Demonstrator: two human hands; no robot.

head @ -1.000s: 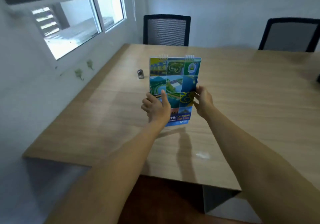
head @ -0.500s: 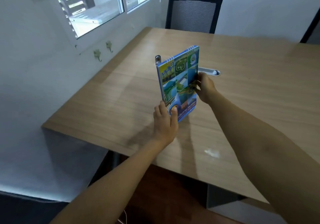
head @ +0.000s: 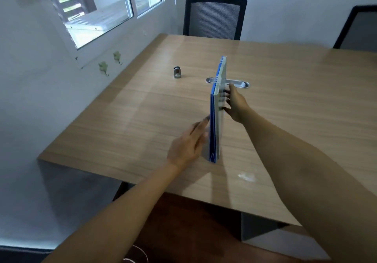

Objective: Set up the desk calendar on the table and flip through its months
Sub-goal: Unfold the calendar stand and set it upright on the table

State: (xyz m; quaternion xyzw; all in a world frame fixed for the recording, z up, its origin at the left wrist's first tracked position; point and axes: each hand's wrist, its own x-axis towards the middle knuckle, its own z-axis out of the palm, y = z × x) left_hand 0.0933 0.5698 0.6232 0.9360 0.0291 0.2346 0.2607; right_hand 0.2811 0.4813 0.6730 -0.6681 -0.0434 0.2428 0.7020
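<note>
Calendar (head: 216, 116) edge-on, upright over table (head: 122, 120), near middle. Right hand (head: 236, 105) on right face, fingers spread flat, thumb hidden behind. Left hand (head: 186, 146) blurred, fingers extended along left face near lower end; grip unclear. Small metal fitting (head: 177, 72) far left. Grommet (head: 238, 83) behind calendar. Two chairs (head: 214, 17) at far edge.

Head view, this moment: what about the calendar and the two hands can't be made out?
- Calendar: seen edge-on, so its cover and any month page are hidden; whether its lower end touches the table is unclear.
- Left hand: motion-blurred; contact of its fingers with the calendar can't be confirmed.
- Right hand: fingertips blurred against the calendar's far face, so the grip is unclear.
- Small metal object: too small to identify.
</note>
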